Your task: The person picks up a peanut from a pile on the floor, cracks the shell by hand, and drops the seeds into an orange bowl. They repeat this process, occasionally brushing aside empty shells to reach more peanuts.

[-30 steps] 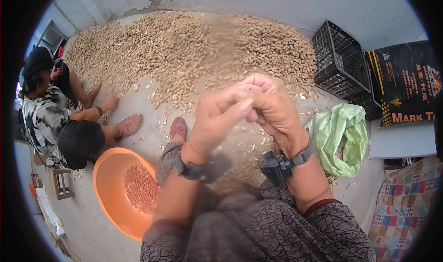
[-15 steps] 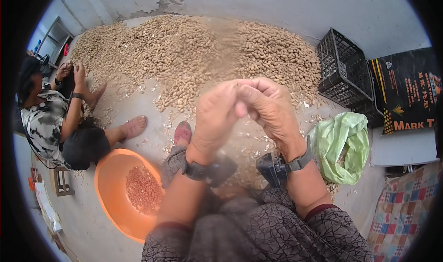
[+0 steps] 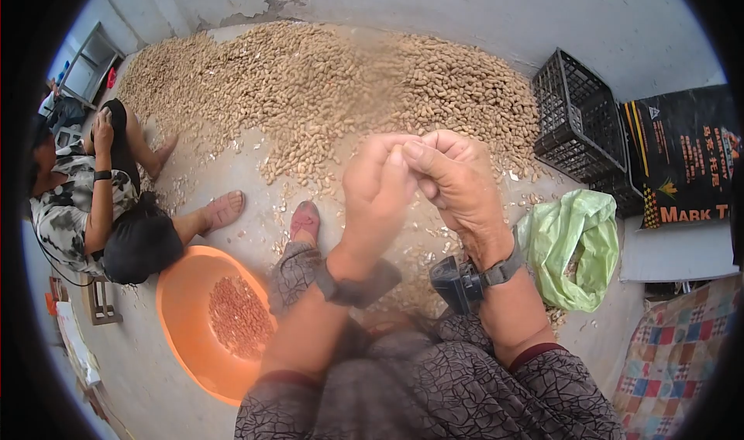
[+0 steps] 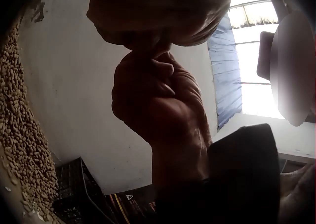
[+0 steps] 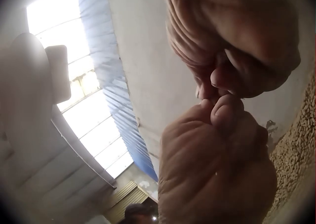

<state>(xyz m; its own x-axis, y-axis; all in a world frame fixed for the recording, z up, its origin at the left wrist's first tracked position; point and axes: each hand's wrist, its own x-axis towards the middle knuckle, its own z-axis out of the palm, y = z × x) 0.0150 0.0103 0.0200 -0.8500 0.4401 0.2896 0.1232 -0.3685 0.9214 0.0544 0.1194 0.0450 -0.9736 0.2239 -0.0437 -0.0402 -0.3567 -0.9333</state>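
My left hand (image 3: 377, 196) and right hand (image 3: 457, 176) meet fingertip to fingertip in front of me, above the floor. Both have curled fingers, with thumbs and forefingers pinching together around what seems to be a peanut, almost wholly hidden by the fingers. In the left wrist view the right hand (image 4: 158, 95) comes up from below against my left fingers. The right wrist view has the left hand (image 5: 217, 165) beneath the right one, their tips touching. Beyond them spreads a large heap of unshelled peanuts (image 3: 294, 83). An orange basin (image 3: 182, 316) with reddish shelled peanuts (image 3: 240, 320) stands at left.
Right of me sits an open green bag (image 3: 577, 246). Black plastic crates (image 3: 581, 122) stand by the wall beside a black printed sack (image 3: 682, 161). Another person (image 3: 93, 200) sits at far left. Broken shells lie on the floor around my foot (image 3: 304, 221).
My left hand has shifted and turned slightly against the right, which stays almost in place. The fingertips remain together. The other person's raised hands have moved.
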